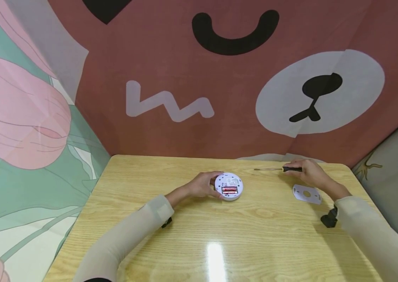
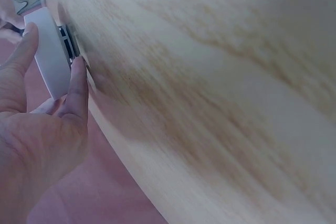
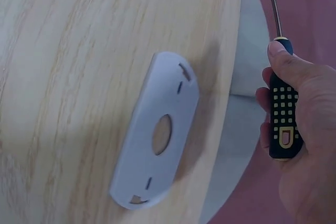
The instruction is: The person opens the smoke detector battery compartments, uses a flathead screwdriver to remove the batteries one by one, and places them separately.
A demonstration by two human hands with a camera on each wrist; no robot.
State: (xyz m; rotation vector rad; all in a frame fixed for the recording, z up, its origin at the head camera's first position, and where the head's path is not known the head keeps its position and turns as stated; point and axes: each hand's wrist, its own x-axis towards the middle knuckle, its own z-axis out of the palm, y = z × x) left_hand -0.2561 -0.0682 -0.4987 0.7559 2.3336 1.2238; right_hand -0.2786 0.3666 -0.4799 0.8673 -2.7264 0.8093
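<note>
A round white device [image 1: 229, 186] lies on the wooden table [image 1: 199, 235] with red batteries showing in its open back. My left hand [image 1: 204, 185] grips its left edge; the left wrist view shows the thumb and a finger [image 2: 76, 85] curled against its white rim [image 2: 50, 56]. My right hand [image 1: 309, 174] holds a screwdriver [image 1: 278, 169] by its black and yellow handle [image 3: 283, 121], the thin shaft pointing left just above the table. A flat white mounting plate [image 1: 306, 194] with a centre hole [image 3: 161, 135] lies beside the right hand.
Printed cloth walls [image 1: 220, 78] close in the table at the back and left. A grey surface [image 1: 396, 164] stands at the right. Black wrist straps [image 1: 329, 219] sit on both sleeves. Bare tabletop stretches toward the near edge.
</note>
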